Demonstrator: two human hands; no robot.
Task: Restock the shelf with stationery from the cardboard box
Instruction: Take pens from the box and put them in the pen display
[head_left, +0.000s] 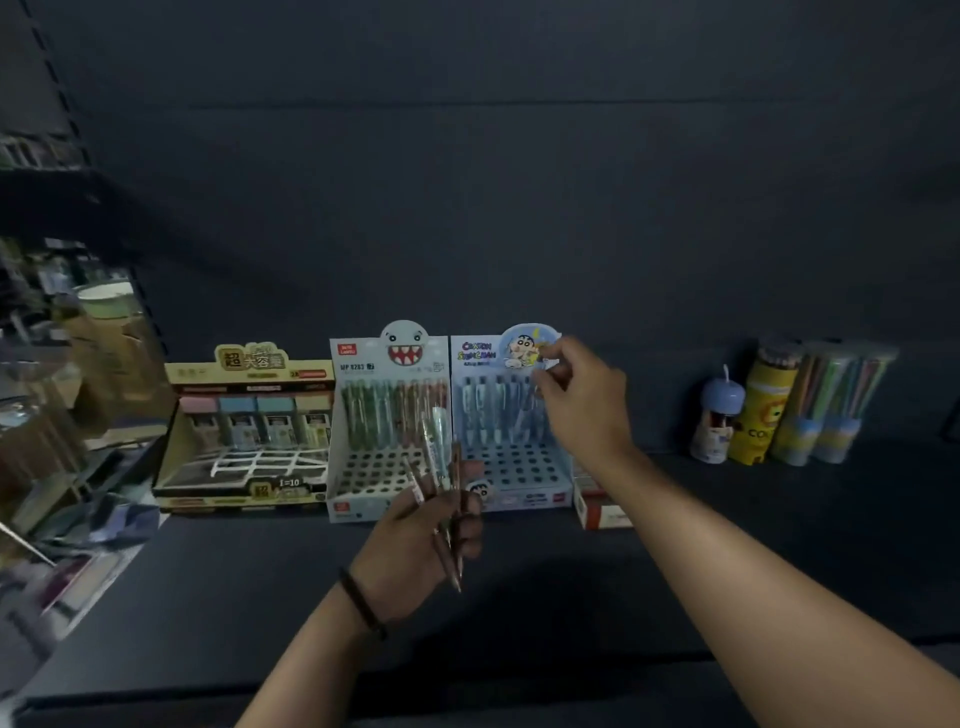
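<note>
My left hand (421, 540) grips a small bunch of pens (440, 467) in front of the shark-face pen display box (387, 431) on the dark shelf (727, 545). My right hand (582, 400) is raised over the blue cartoon pen display box (506, 431), fingers curled and pinching a pen (532, 400) at the back row. Both boxes hold pens in their rear rows, and the front holes are bare. The cardboard box is not in view.
A yellow display box of erasers (244, 436) stands left of the pen boxes. A red-and-white carton (597, 506) lies behind my right forearm. Tubes of pencils (810, 400) and a small blue-capped bottle (719, 421) stand at the right. Cluttered goods fill the left shelving (62, 389).
</note>
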